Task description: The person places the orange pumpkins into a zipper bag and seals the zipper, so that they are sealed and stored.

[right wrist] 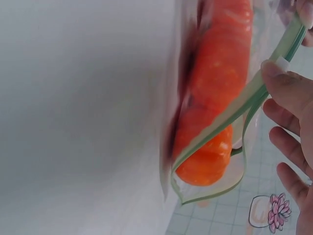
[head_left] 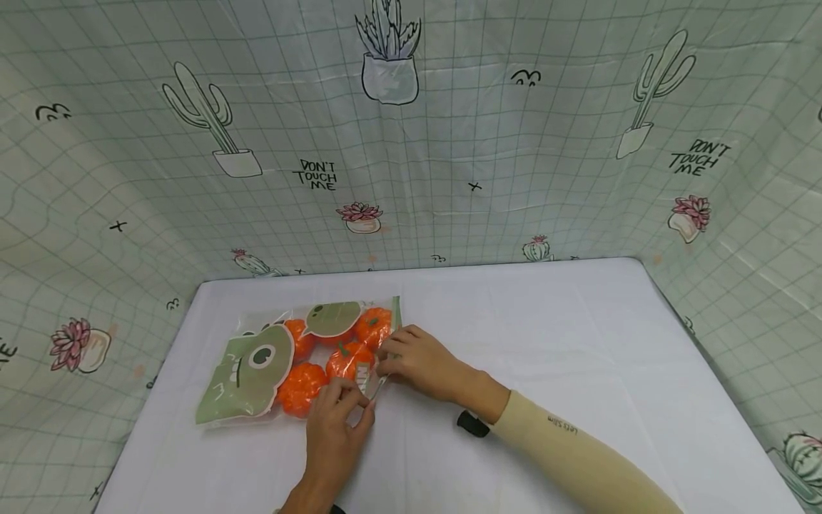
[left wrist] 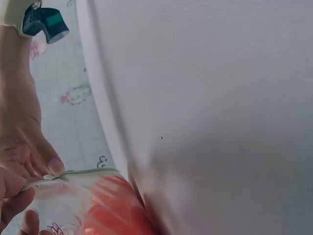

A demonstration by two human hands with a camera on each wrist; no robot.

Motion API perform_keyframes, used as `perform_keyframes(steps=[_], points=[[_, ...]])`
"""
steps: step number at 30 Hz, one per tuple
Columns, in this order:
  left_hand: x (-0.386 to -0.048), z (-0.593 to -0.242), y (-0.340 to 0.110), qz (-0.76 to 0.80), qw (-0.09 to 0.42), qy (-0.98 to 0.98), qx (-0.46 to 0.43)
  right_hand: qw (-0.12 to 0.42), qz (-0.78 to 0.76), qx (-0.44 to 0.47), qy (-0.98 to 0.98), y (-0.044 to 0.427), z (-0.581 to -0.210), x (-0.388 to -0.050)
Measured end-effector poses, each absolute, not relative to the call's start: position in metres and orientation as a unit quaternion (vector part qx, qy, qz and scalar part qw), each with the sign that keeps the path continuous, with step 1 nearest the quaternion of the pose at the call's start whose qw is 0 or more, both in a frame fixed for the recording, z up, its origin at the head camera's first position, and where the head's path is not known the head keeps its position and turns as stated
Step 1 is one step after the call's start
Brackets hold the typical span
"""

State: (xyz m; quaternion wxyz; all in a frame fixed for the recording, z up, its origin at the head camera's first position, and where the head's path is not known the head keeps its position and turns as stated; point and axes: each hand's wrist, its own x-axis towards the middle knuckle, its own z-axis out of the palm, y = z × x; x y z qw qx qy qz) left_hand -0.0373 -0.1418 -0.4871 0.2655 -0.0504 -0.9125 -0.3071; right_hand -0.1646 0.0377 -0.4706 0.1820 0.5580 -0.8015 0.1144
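Observation:
A clear zip bag [head_left: 242, 382] with a green cartoon dinosaur print lies on the left of the table. Several orange pumpkins [head_left: 302, 389] with green stems are inside it. My right hand [head_left: 417, 363] pinches the white slider [right wrist: 282, 63] on the green zip strip [right wrist: 220, 120] at the bag's right end. In the right wrist view the strip gapes beyond that thumb, and one pumpkin [right wrist: 208, 159] shows in the gap. My left hand [head_left: 337, 432] pinches the near end of the same strip between thumb and finger.
The bag lies on a white-covered table [head_left: 546, 335]. A cloth printed with cacti [head_left: 437, 143] rises behind and at both sides. A black wrist camera [head_left: 473, 423] hangs below my right wrist.

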Motion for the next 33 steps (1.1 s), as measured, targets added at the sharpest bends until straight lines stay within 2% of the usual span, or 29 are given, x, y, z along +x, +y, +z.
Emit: perform_keyframes(steps=[14, 33], points=[[-0.037, -0.486, -0.142, -0.315, 0.255, -0.913, -0.033, 0.184, 0.121, 0.554, -0.803, 0.042, -0.48, -0.188], [-0.041, -0.488, -0.142, -0.339, 0.254, -0.905, -0.03, 0.156, 0.138, 0.553, -0.807, 0.048, -0.483, -0.226]])
